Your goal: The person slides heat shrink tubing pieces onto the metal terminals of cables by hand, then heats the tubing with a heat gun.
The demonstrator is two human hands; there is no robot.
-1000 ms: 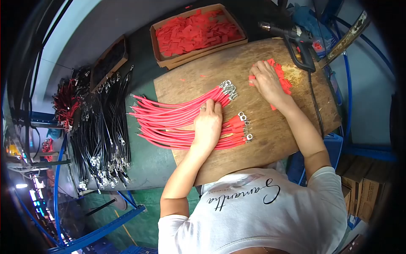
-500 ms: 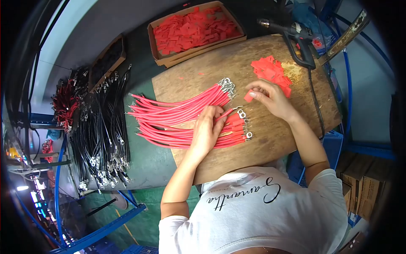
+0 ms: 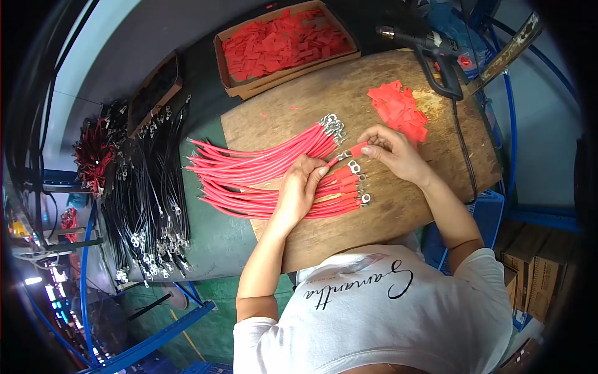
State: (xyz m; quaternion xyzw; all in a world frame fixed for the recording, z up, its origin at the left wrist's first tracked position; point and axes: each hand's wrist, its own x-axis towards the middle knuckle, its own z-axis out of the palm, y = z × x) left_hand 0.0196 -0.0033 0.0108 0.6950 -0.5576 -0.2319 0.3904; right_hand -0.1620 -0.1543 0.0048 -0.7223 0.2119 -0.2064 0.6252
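Head: right hand pinches flat sleeve at metal lug.

Wooden board on a dark table
Red cables and a pile of red pieces lie on it.

Cable-assembly workshop around you. On your worn wooden board: rows of red cables with metal ring terminals, loose pile of cut red sleeves, corded heat gun at far right corner. Beyond it, cardboard tray heaped with more such sleeves. To your left, many black cables on dark green bench. Blue metal framing at lower left, brown cartons at your right, green floor below.
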